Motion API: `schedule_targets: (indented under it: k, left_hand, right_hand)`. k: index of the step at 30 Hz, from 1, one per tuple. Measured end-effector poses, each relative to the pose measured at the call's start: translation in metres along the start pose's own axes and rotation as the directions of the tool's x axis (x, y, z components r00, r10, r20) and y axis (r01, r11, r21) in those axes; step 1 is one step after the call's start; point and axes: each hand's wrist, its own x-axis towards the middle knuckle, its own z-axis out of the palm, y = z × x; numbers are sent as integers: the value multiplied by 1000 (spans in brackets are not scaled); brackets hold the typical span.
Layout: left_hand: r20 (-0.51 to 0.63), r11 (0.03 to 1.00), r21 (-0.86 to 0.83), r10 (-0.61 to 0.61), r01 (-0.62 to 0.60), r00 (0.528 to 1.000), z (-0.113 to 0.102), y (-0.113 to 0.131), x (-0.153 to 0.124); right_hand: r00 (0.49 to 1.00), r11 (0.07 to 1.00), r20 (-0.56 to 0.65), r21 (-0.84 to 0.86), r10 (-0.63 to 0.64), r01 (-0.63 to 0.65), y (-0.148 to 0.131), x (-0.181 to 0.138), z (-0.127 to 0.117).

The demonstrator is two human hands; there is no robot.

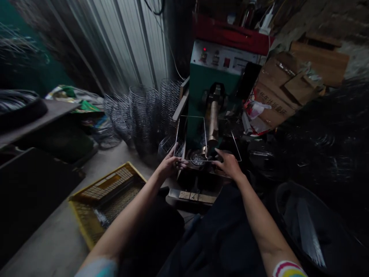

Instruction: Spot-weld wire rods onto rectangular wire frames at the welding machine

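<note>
Both my hands reach forward to a thin wire frame (205,127) held at the foot of a green machine (213,82). My left hand (170,165) is closed on the frame's near left edge. My right hand (229,163) grips the near right edge, fingers curled. The frame is bent from thin bright wire into rectangular loops that stand up in front of the machine's brass-coloured cylinder (212,121). A small round part (197,157) sits at the machine's base between my hands.
Stacks of round wire rings (144,111) stand left of the machine by a corrugated wall. A yellow plastic crate (106,200) lies on the floor at lower left. Cardboard boxes (284,92) pile at the right. A dark bin with rods (311,231) sits lower right.
</note>
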Motion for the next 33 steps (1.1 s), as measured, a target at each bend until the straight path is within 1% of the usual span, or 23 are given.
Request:
schedule_targets:
  k: [5,8,11,15,19,24,28,30,32,33]
  left_hand:
    - [-36,1000,24,-14,15,999,-8,4,3]
    - [-46,999,38,-12,14,999,-7,7,1]
    - [-45,999,45,16,-14,999,-3,8,-1]
    - [-58,999,33,39,-37,998,2,6,-4]
    - [-62,999,24,44,-43,997,5,3,-5]
    - [-62,999,16,39,-38,997,4,2,-5]
    - [-73,1000,13,25,-24,997,0,-1,-7]
    - [-75,1000,17,25,-23,997,-2,-3,-7]
    - [-76,1000,13,27,-26,997,-3,-4,-7]
    - [-73,1000,8,26,-25,997,-3,-3,-6]
  right_hand:
    - [1000,999,2,-23,28,-28,-3,8,3]
    - [1000,1000,5,-27,15,-14,-2,10,3]
    - [1000,1000,13,-26,12,-12,0,12,3]
    - [1000,999,-4,-48,-1,1,4,17,2]
    - [1000,999,4,-49,-23,23,6,20,-1]
    - [1000,998,-11,-52,-19,18,5,21,-1]
    - [1000,1000,-8,-10,-28,28,9,18,3]
    - [998,999,-54,10,-29,30,18,16,3]
    - [982,1000,-190,-11,12,-15,32,14,1]
    - [958,997,-279,-29,59,-70,41,14,-1]
